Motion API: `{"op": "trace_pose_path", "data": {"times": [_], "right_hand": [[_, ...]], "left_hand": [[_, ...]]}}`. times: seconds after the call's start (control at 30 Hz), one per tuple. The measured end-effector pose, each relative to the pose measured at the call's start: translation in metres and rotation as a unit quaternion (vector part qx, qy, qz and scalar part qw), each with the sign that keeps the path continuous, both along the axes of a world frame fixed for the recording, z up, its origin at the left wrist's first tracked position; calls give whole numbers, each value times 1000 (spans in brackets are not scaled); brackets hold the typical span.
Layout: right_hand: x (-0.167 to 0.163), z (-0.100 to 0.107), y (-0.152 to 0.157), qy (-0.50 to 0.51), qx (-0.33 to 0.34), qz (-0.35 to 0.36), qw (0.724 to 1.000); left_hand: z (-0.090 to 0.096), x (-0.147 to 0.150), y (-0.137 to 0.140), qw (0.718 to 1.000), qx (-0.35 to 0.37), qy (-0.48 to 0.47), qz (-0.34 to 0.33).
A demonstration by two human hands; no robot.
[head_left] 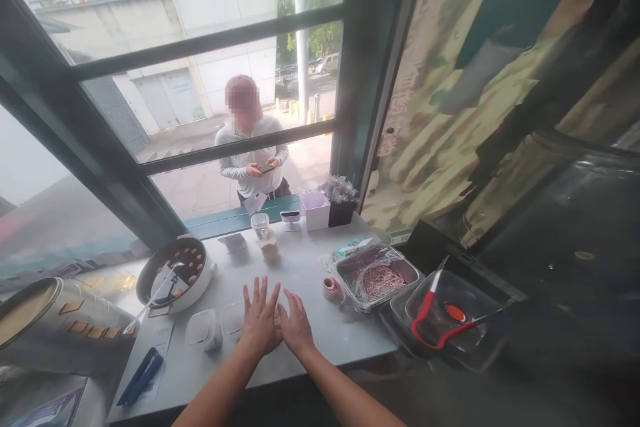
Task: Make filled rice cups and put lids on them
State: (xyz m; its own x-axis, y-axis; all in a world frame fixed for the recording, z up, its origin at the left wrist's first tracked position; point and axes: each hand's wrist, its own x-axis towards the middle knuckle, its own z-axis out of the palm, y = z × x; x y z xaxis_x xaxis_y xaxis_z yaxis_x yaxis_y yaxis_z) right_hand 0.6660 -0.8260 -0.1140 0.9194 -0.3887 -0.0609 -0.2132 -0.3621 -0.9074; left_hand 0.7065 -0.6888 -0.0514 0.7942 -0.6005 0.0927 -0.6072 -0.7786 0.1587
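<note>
My left hand (261, 320) is over the near part of the white table, fingers spread wide. Close beside it is my right hand (296, 325), fingers stretched forward and thumb toward the left hand. Something pale or clear shows in the gap between the hands, mostly covered, and I cannot make out what it is. Just left of my left hand stands a clear plastic container (232, 319). Another clear container (201, 329) sits further left. To the right of my hands is a small red-and-white roll (332, 289).
A round pan (199, 295) with egg-like pieces stands at left, beside a large pot (83, 347). At right are a metal tray (345, 272) of shredded meat and red-handled tongs (425, 310). A person (273, 130) holding a phone stands outside the window.
</note>
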Motion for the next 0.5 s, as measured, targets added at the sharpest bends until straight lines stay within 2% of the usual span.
{"op": "trace_pose_path", "data": {"times": [0.07, 0.13, 0.23, 0.3, 0.37, 0.5], "right_hand": [[-8, 11, 16, -39, -71, 54, 995], [-12, 13, 34, -48, -126, 104, 985], [-7, 7, 52, -39, -181, 134, 973], [1, 1, 55, -36, -209, 127, 969], [10, -2, 54, -34, -228, 110, 967], [24, 3, 61, -20, -240, 89, 966]], "left_hand": [[-5, -11, 46, 996, -16, -71, 53], [-22, -19, 93, 986, -15, -110, 124], [-54, -12, 134, 984, 1, -116, 136], [-66, 6, 135, 986, -1, -115, 120], [-65, 27, 126, 987, -5, -117, 110], [-39, 47, 120, 988, 7, -118, 99]]}}
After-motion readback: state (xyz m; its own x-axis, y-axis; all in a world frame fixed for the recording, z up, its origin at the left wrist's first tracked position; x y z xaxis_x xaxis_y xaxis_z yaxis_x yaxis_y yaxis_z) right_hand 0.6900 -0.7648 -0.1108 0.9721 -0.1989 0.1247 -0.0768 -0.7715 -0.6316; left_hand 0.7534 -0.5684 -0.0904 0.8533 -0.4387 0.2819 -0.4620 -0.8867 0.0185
